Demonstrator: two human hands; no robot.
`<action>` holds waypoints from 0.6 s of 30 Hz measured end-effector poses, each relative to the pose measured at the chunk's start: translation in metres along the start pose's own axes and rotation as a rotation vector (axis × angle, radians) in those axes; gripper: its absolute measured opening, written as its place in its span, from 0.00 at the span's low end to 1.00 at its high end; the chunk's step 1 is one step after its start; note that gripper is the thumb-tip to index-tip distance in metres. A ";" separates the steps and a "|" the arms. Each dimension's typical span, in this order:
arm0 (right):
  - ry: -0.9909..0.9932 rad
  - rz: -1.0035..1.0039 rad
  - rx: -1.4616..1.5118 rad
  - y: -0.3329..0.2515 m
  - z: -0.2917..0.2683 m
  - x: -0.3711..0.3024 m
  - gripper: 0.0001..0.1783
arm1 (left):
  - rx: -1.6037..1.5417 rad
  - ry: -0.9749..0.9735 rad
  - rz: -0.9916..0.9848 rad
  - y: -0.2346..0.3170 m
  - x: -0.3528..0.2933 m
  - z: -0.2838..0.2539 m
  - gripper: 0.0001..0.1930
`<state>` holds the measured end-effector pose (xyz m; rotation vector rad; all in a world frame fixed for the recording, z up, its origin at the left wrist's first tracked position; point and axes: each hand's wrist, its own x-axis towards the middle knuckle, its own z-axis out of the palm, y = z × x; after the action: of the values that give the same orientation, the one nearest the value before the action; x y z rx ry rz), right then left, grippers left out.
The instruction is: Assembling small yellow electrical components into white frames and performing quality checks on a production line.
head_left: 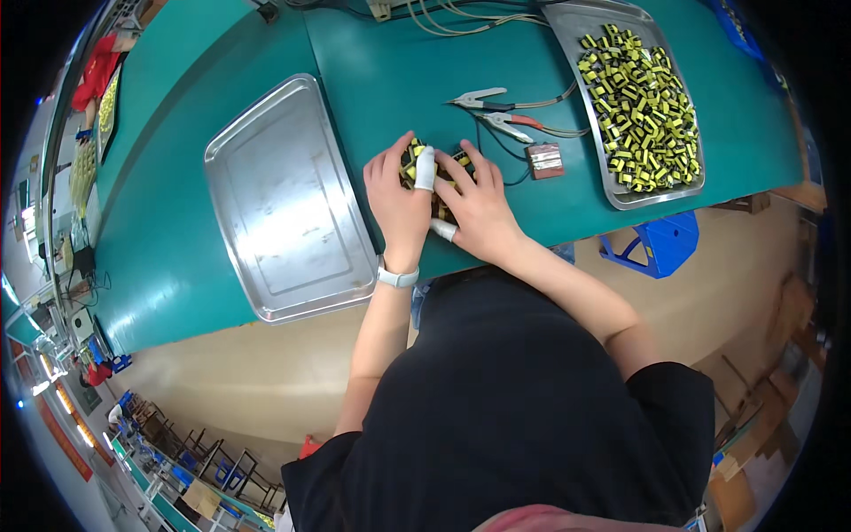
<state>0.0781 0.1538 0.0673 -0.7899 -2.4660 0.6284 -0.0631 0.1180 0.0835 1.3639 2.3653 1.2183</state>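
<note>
My left hand (398, 195) and my right hand (481, 211) are side by side near the front edge of the green table. Together they cup a cluster of small yellow-and-black transformers (409, 167), with fingers curved over it. White coverings sit on both thumbs. Much of the cluster is hidden under the palms and fingers; a few pieces show between the hands. Left of my left hand lies a bare metal tray (292, 208). A second metal tray (612, 197), heaped with more yellow-and-black transformers (640, 111), stands to the right.
Beyond my right hand lie clip leads with a black-handled clip (483, 97) and a red-handled clip (510, 121). A small reddish block (545, 160) with a silvery top is beside them. Cables (470, 22) cross the far side. A blue stool (660, 244) stands below the table's edge.
</note>
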 end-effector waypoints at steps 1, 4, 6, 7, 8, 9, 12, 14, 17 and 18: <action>0.001 0.015 0.075 0.001 -0.004 -0.004 0.36 | 0.030 -0.022 0.020 -0.001 -0.003 0.001 0.16; 0.091 0.015 0.310 0.015 -0.015 -0.015 0.34 | 0.156 -0.052 0.115 -0.004 -0.003 0.003 0.15; 0.085 0.022 0.340 0.025 -0.025 -0.023 0.33 | 0.180 -0.047 0.209 -0.004 -0.001 0.008 0.14; 0.082 0.031 0.370 0.031 -0.030 -0.028 0.31 | 0.181 -0.050 0.208 -0.001 0.000 0.011 0.14; 0.082 0.033 0.371 0.037 -0.033 -0.033 0.31 | 0.181 -0.067 0.205 0.003 0.001 0.013 0.15; 0.089 0.043 0.357 0.043 -0.036 -0.038 0.29 | 0.181 -0.084 0.201 0.007 0.002 0.014 0.15; 0.119 0.092 0.334 0.060 -0.037 -0.050 0.26 | 0.284 -0.144 0.215 0.019 0.002 0.014 0.18; 0.141 0.130 0.323 0.063 -0.040 -0.050 0.25 | 0.227 -0.152 0.214 0.014 0.003 0.013 0.19; 0.214 0.144 0.207 0.063 -0.047 -0.043 0.25 | 0.128 -0.162 0.201 0.011 0.000 0.010 0.21; 0.225 0.173 0.175 0.063 -0.048 -0.042 0.25 | 0.092 -0.153 0.192 0.011 -0.003 0.008 0.20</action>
<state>0.1608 0.1869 0.0587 -0.9549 -2.1231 0.7617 -0.0503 0.1231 0.0855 1.6823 2.2534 1.0177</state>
